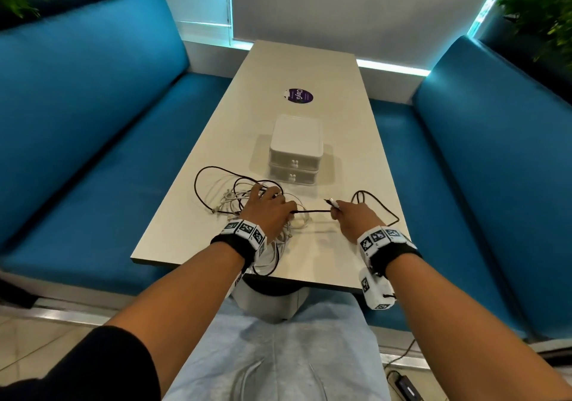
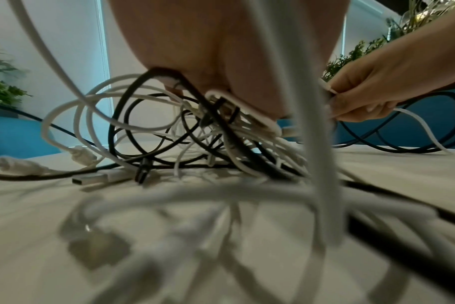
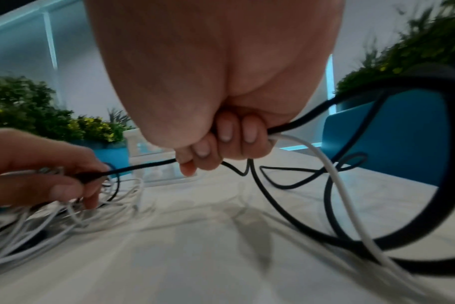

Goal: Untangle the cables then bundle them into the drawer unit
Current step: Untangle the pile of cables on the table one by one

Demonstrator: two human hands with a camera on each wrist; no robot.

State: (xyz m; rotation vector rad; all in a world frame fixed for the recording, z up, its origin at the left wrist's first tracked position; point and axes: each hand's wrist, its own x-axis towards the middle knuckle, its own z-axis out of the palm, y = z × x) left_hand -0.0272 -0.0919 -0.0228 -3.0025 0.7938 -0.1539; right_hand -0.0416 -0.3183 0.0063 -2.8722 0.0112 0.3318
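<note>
1. The left hand (image 1: pixel 267 207) rests on the tangle of white and black cables (image 1: pixel 241 197), at about 7 o'clock from the drawer unit (image 1: pixel 295 151) in the head view; its thumb and forefinger pinch a black cable (image 1: pixel 312 211).
2. The right hand (image 1: pixel 353 214) sits at about 5 o'clock from the drawer unit, fingers curled tightly round the same black cable and a white cable (image 3: pixel 333 174), with a white plug tip poking out above the knuckles.
3. Between the two hands the black cable runs in a taut, nearly straight line just above the table (image 1: pixel 340 152).
4. Past the right hand, the black cable loops loosely on the table toward 3 o'clock.
5. The drawer unit stands at the middle of the table, both drawers closed, apart from the tangle.
6. A round purple sticker (image 1: pixel 298 95) lies on the table at 12 o'clock from the drawer unit.
7. Blue benches (image 1: pixel 93 106) flank the table at 9 and 3 o'clock.
</note>
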